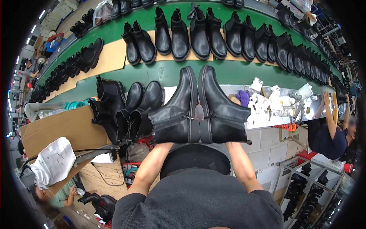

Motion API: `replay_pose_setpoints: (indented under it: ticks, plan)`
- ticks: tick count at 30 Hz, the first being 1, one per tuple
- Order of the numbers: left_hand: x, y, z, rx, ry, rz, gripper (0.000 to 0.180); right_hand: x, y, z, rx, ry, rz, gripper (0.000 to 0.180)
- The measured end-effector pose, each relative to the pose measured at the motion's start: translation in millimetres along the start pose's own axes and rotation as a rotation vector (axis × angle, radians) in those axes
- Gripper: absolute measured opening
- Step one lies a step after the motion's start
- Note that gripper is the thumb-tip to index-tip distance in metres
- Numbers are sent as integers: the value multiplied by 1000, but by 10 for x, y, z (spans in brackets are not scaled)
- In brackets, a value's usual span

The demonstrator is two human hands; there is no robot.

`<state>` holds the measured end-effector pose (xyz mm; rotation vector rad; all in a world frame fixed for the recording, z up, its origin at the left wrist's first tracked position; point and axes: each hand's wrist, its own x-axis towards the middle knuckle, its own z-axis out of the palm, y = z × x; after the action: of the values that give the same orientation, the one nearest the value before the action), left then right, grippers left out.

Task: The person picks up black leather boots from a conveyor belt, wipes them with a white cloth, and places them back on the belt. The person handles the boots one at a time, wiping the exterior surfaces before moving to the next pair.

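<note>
Two black ankle boots are held side by side in front of me, toes pointing away and soles turned toward each other. The left boot (175, 110) has a zip along its side, and so does the right boot (223, 110). My left hand (165, 146) is at the left boot's shaft opening and supports it; its fingers are hidden by the boot. Likewise, my right hand (231, 146) carries the right boot from its shaft end, fingers out of sight. Several more black boots (139, 101) lie just left of the held pair.
Rows of black boots (180, 36) stand on cardboard on a green conveyor (167, 72) ahead. At right, a metal worktop (263, 121) bears bottles, white rags and a purple cloth (242, 97). A cardboard sheet (63, 128) stands left. Co-workers sit at both sides; a boot rack (280, 179) stands lower right.
</note>
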<state>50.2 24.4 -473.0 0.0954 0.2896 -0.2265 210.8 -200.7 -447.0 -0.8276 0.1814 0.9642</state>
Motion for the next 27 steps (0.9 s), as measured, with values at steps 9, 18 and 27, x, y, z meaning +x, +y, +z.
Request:
replay_pose_setpoints:
  ticks: [9, 18, 27]
  plan:
    - [123, 44, 29, 83, 62, 111, 57, 21, -75, 20, -398, 129, -257, 60]
    - [148, 480, 945, 1587, 416, 255, 70, 130, -432, 111, -1315, 550, -513, 65]
    - [698, 758, 1062, 316, 527, 46, 48, 245, -774, 750, -43, 61, -39, 38]
